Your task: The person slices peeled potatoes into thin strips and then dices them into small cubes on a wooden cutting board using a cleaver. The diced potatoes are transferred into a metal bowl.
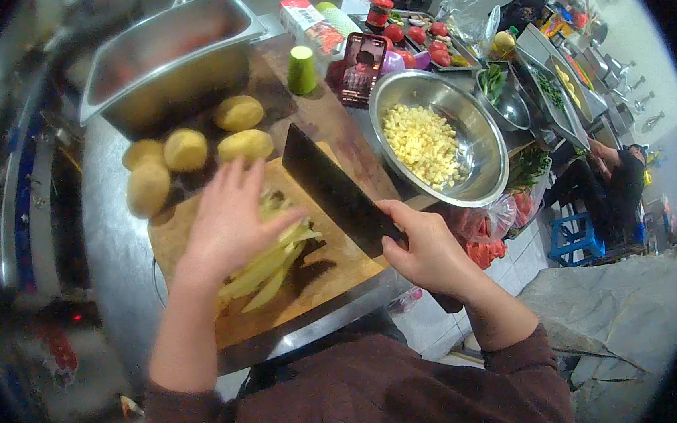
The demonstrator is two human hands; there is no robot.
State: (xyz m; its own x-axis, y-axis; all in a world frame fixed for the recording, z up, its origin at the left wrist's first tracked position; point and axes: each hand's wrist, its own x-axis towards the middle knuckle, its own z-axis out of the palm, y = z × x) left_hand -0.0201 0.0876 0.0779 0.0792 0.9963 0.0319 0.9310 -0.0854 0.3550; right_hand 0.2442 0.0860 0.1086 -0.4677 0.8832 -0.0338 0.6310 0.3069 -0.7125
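Observation:
My right hand [423,243] grips the handle of a dark-bladed cleaver [333,191], its blade slanting up and left above a wooden cutting board [345,289]. Over the board's left part, my left hand [234,223] is slightly blurred, fingers spread and thumb pointing right. Beneath and beside it lie pale yellow potato strips [271,272], some hidden by the palm. Just beyond its fingertips rests a peeled potato [245,145]. Several more potatoes [185,149] sit at the board's far left. Diced potato [420,144] fills part of a steel bowl [481,184] to the right.
A deep steel pan [177,92] stands at the back left. Behind the board are a green cup [302,69] and a propped phone [362,70]. Trays of vegetables [432,40] line the right side. A person [613,181] sits near a blue stool [573,239].

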